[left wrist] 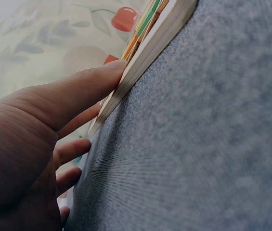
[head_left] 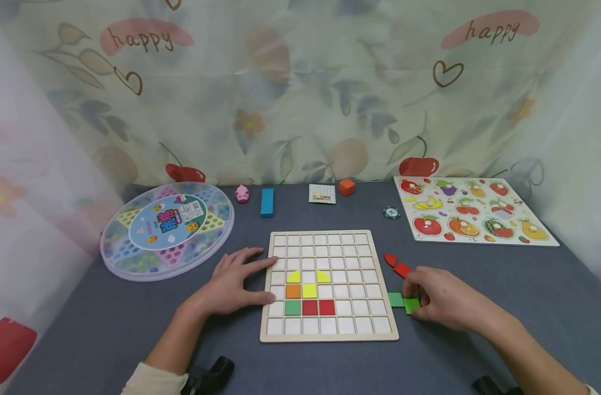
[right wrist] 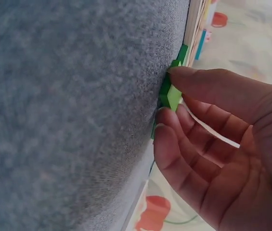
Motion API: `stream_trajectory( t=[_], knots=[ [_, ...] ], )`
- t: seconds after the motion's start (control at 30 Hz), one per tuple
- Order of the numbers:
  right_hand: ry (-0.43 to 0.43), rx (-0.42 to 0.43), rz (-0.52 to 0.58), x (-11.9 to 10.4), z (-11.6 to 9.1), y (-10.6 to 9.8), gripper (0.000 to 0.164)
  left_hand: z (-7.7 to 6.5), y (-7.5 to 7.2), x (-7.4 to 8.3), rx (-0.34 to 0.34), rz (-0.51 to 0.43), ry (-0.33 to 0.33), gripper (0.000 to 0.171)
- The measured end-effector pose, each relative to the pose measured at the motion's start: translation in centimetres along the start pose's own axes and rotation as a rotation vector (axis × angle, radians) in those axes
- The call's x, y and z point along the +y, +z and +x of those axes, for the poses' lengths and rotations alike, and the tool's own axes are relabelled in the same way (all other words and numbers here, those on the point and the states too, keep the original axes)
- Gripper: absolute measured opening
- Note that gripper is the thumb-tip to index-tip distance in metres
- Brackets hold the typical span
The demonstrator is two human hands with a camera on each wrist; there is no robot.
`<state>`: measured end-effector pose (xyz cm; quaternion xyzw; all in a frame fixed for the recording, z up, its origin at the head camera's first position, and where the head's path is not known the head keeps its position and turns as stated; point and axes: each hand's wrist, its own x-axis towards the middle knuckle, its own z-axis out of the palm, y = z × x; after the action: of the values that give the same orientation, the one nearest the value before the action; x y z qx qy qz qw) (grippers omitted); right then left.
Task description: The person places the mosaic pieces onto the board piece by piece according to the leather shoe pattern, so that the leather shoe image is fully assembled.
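Note:
A wooden grid board (head_left: 330,337) lies flat in the middle of the head view, with red, yellow, orange and green pieces in some of its squares. My left hand (head_left: 231,282) touches the board's left edge with thumb and index finger, its fingers spread. In the left wrist view the thumb (left wrist: 87,86) presses against the wooden side. Right of the board, my right hand (head_left: 445,299) pinches a light green square tile (head_left: 411,306) between thumb and fingers, low at the cloth. A darker green tile (head_left: 396,299) lies between it and the board's edge.
Two red pieces (head_left: 402,270) lie beyond my right hand. A round marble game board (head_left: 167,263) is at the left, a fruit puzzle board (head_left: 478,211) at the right. Along the back are a pink pig (head_left: 242,193), blue block (head_left: 267,203), pattern card (head_left: 322,193), orange cube (head_left: 346,187) and chip (head_left: 391,212).

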<state>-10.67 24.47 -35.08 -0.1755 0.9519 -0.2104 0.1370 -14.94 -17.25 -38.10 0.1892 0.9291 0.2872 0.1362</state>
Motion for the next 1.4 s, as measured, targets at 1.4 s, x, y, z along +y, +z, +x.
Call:
stream_trajectory(
  t=[1.4],
  knots=[
    [-0.228, -0.197, 0.339, -6.0, 6.2, 0.6, 0.011, 0.0, 0.1, -0.2, 0.007, 0.009, 0.004, 0.079]
  ],
)
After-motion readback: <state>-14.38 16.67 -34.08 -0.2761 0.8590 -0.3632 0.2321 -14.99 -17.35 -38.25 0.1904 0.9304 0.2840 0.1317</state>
